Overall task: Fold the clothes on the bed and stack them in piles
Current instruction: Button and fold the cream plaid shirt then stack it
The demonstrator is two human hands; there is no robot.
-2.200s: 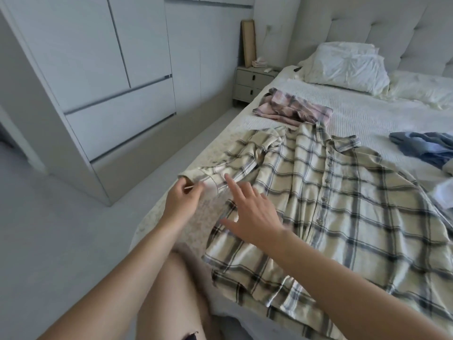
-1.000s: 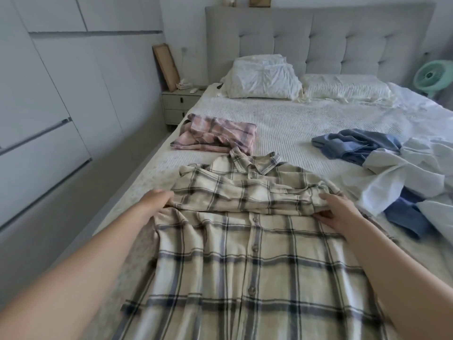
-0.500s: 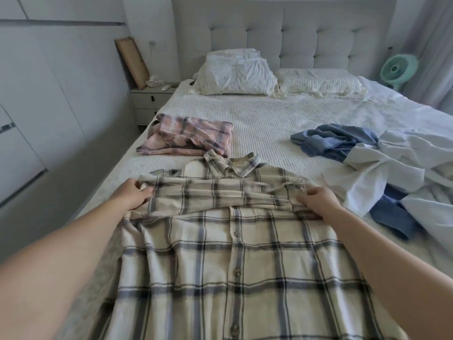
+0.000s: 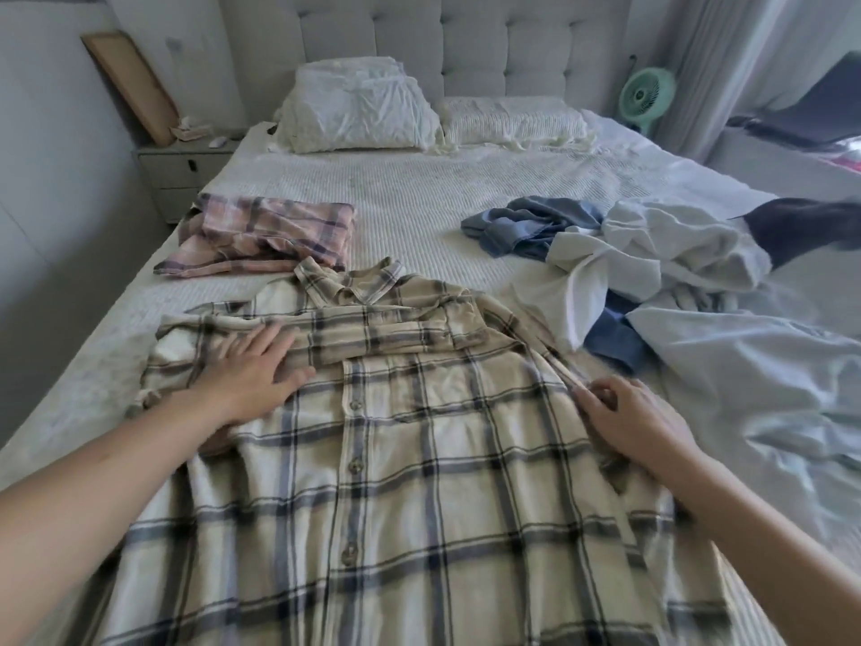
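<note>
The cream plaid shirt (image 4: pixel 396 459) lies button-side up on the bed (image 4: pixel 419 193), both sleeves laid across the chest. The fold is mid-way. The left hand (image 4: pixel 254 373) presses flat, fingers spread, on the folded sleeve; the right hand (image 4: pixel 638 421) pinches the shirt's right edge. The next move probably calls for turning that side inward — keeping the sleeves put. The hem is cut off below, and the heap of blue and white clothes (image 4: pixel 629 258) is too tangled to count.
</note>
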